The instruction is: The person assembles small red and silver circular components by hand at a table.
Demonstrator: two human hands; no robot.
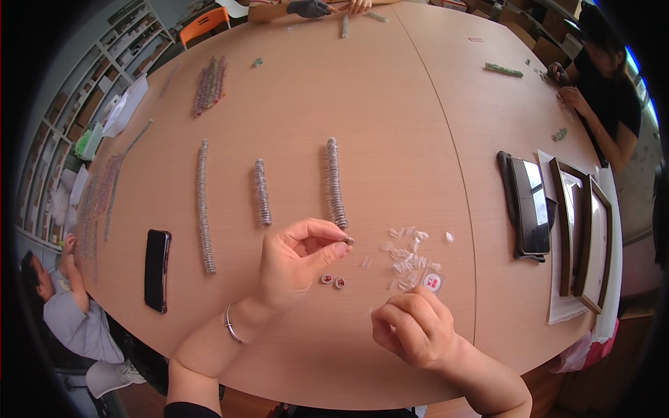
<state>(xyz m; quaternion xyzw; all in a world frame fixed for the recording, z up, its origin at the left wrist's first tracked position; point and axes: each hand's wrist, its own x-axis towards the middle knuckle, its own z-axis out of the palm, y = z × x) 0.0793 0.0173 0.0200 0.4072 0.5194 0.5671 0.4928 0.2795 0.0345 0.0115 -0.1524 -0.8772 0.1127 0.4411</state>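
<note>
My left hand [296,258] is closed in a pinch on a small dark round piece [348,241] between thumb and forefinger. Lower on the table, two small round pieces with red centres [340,283] lie side by side. My right hand [418,327] is curled up with its fingertips turned inward; whatever they hold is hidden. Just beyond its knuckles is a clear square packet with a round red-and-white label [433,281], partly covered by the hand. Loose clear plastic pieces [408,261] are scattered beside it. A long row of stacked discs [335,184] lies beyond my left hand.
Two more disc rows, a long one [203,205] and a short one [262,193], lie left. A phone [157,270] rests near left; a tablet-like device [531,205] and frames [584,233] lie right. Coloured strands [210,87] lie farther off. Other people sit around the table.
</note>
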